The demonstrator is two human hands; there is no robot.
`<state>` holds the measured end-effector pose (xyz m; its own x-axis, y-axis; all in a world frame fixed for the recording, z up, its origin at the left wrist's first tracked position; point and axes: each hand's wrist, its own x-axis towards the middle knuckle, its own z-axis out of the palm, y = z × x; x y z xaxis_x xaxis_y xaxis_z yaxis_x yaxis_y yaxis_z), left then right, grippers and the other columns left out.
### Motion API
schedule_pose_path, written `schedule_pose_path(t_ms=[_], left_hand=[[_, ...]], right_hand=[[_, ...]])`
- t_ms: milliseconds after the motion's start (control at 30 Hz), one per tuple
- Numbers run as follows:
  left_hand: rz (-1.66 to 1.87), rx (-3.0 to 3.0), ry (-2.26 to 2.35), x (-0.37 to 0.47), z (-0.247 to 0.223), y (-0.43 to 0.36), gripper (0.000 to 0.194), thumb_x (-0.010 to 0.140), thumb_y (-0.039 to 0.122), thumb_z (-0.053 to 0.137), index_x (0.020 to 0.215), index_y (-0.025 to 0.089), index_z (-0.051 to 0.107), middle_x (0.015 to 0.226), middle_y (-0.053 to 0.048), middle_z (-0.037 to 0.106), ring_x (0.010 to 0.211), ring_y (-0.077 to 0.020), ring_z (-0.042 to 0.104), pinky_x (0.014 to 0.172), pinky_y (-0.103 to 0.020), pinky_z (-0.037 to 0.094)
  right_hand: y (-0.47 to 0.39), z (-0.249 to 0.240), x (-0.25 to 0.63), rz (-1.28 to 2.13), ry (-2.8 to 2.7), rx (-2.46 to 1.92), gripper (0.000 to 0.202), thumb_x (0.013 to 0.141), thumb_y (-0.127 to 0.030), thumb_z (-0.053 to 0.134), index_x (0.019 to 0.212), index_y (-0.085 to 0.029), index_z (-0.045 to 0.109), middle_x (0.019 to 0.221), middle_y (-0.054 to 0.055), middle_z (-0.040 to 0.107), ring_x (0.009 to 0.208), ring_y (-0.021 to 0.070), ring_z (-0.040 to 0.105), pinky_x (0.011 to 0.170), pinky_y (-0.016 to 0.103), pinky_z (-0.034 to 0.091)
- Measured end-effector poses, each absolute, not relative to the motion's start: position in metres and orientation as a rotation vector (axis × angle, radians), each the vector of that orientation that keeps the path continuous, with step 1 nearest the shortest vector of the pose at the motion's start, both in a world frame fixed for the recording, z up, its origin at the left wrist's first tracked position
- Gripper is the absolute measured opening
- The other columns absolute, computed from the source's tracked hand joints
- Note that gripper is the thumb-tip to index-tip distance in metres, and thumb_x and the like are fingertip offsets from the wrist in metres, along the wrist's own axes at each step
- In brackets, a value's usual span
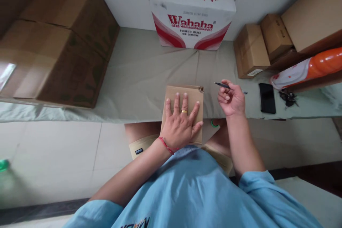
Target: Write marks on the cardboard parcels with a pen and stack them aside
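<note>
My left hand (180, 121) lies flat with fingers spread on a brown cardboard piece (171, 93), which may be a flat box or a notebook cover. A ring and a red string bracelet are on that hand and wrist. The cardboard reaches from the covered surface toward my lap, and its far right corner is dark and torn. Off to its right, my right hand (232, 99) is raised with a dark pen (222, 85) pinched in its fingers. The pen's tip points left, apart from the cardboard.
A white Wahaha water carton (192, 25) stands against the wall. Large brown boxes (53, 42) fill the left; smaller boxes (251, 51) stand right. A black phone (267, 98), keys (288, 98) and an orange-and-white bottle (307, 69) lie right of my hand on the grey-green cloth (133, 74).
</note>
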<state>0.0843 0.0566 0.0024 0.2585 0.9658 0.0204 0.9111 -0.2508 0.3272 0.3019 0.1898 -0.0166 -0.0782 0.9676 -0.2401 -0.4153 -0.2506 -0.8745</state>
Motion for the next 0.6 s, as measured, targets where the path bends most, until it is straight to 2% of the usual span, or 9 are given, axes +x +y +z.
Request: schedule_pose_path(t_ms=[33,100,200,267,467,600], left_hand=[[0.316,2.285,1.745,0.084,0.003,0.057,0.075,0.105,0.059,0.061,0.17,0.025,0.046,0.182,-0.026,0.024,0.17,-0.0545,0.015,0.131,-0.084,0.01],[0.32,2.287,1.744,0.084,0.002,0.056,0.077,0.105,0.061,0.061,0.171,0.025,0.046,0.182,-0.026,0.025,0.17,-0.0546,0.016,0.131,-0.084,0.01],[0.341,2.283,1.734,0.083,0.001,0.056,0.086,0.101,0.071,0.063,0.172,0.025,0.044,0.183,-0.026,0.022,0.17,-0.0545,0.013,0.132,-0.084,0.008],[0.345,2.283,1.727,0.082,0.0,0.056,0.092,0.098,0.076,0.063,0.173,0.026,0.042,0.183,-0.025,0.022,0.17,-0.0546,0.012,0.132,-0.084,0.008],[0.35,2.254,1.734,0.084,0.002,0.057,0.088,0.099,0.072,0.065,0.172,0.027,0.045,0.183,-0.023,0.025,0.17,-0.0556,0.011,0.132,-0.084,0.007],[0.36,2.254,1.738,0.085,0.002,0.058,0.086,0.099,0.072,0.064,0.172,0.029,0.044,0.184,-0.02,0.025,0.171,-0.0541,0.01,0.132,-0.084,0.006]], right_hand=[[0.186,-0.015,0.296,1.575,-0.79,-1.027,0.035,0.075,-0.046,0.077,0.1,-0.024,0.065,0.073,-0.005,0.068,0.048,0.0064,0.031,0.043,0.021,0.026],[0.18,-0.012,0.286,1.548,-0.86,-1.019,0.036,0.076,-0.045,0.08,0.1,-0.025,0.062,0.077,-0.004,0.068,0.052,0.0072,0.039,0.047,0.022,0.031],[0.177,-0.01,0.275,1.507,-0.916,-1.059,0.036,0.073,-0.041,0.084,0.09,-0.026,0.056,0.061,-0.01,0.048,0.051,0.0077,0.036,0.046,0.021,0.029],[0.175,-0.009,0.27,1.477,-0.917,-1.105,0.034,0.071,-0.04,0.084,0.085,-0.026,0.056,0.058,-0.011,0.04,0.049,0.0071,0.031,0.045,0.02,0.026],[0.17,-0.013,0.254,1.391,-1.013,-1.206,0.031,0.076,-0.044,0.081,0.095,-0.025,0.065,0.069,-0.006,0.059,0.051,0.0062,0.036,0.043,0.02,0.022],[0.172,-0.022,0.246,1.203,-1.111,-1.272,0.024,0.086,-0.045,0.073,0.089,-0.024,0.061,0.065,-0.008,0.051,0.049,0.0064,0.035,0.044,0.021,0.023]])
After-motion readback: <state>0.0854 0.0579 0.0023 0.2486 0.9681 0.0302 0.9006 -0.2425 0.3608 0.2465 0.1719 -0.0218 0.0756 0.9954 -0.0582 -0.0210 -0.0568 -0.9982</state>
